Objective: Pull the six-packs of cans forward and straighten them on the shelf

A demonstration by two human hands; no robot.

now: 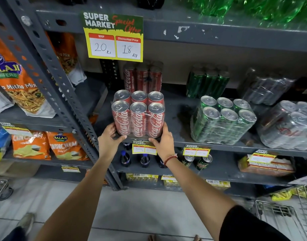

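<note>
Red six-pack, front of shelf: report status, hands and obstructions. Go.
Left hand and right hand grip the red six-pack low on both sides. Pack at shelf edge, square. Second red pack behind. Nothing blocking.

A supermarket: price tag point(112, 36), stocked metal shelves point(218, 141)

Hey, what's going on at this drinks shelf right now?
A person is tidying shrink-wrapped six-packs of cans. Both hands grip the bottom corners of the red cola six-pack, left hand and right hand, at the front edge of the grey shelf. A second red six-pack sits farther back behind it. To the right, the green six-pack sits near the front at a slant, another green pack behind it.
</note>
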